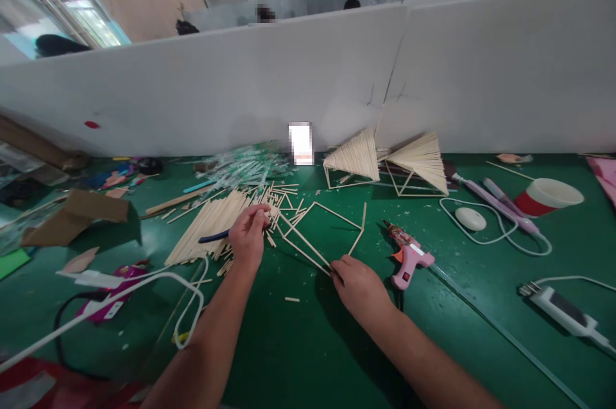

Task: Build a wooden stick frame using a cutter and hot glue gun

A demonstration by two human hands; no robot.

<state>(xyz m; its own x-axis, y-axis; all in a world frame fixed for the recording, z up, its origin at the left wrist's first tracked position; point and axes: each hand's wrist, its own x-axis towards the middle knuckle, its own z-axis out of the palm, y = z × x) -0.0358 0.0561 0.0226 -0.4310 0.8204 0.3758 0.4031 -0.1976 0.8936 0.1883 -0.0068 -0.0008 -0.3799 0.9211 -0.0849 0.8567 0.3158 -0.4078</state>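
My right hand [359, 282] is closed on the near corner of a thin wooden stick frame [337, 213], an open outline of sticks with one short stick standing up at its right corner. My left hand [248, 235] has thumb and fingers pinched together at the far end of a wooden stick [308, 243], which slants down to my right hand. A blue handle [213, 237] pokes out behind the left hand; the rest of that tool is hidden. Beneath and beside the left hand lies a pile of loose wooden sticks [197, 229].
A pink glue gun [409, 258] lies right of my right hand. Two fan-shaped stick models [359, 158] stand at the back, near clear plastic-wrapped sticks [240, 165]. Around the sides are a paper cup [548, 196], a white plug adapter [561, 309], cardboard [79, 216] and a white cable [144, 282].
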